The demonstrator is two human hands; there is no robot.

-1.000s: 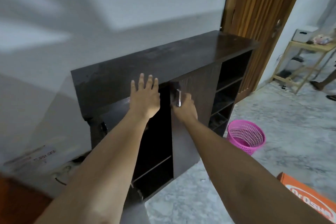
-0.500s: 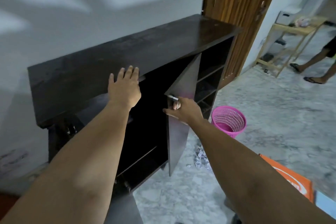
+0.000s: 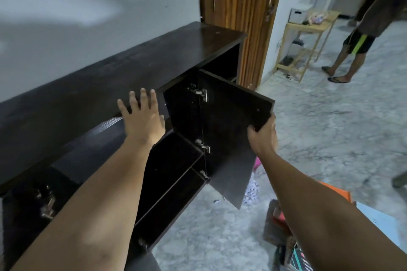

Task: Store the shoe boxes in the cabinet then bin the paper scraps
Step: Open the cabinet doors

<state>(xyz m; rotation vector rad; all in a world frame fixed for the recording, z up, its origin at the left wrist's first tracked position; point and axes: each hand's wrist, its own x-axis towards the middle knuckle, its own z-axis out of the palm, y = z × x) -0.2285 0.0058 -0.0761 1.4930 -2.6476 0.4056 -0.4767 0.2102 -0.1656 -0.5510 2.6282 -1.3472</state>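
A: Which step is this?

B: Opening the cabinet [image 3: 132, 68], I judge; nothing is stored yet. From the left: the left door [image 3: 92, 145] stands ajar, and the left hand [image 3: 144, 120] is spread wide and flat, fingers up against the cabinet's top edge, holding nothing. Between the doors, 2 dark shelves show bare.

A: And the right side?

B: The right hand [image 3: 263, 136] is closed on the outer edge of the right door [image 3: 229, 130], arm stretched forward, the door swung well out.

A: The boxes?

B: An orange shoe box [image 3: 337, 191] lies on the floor at lower right, behind the right forearm; paper scraps [image 3: 251, 191] lie below the door. Next, I think: let go, turn right, pick up a box
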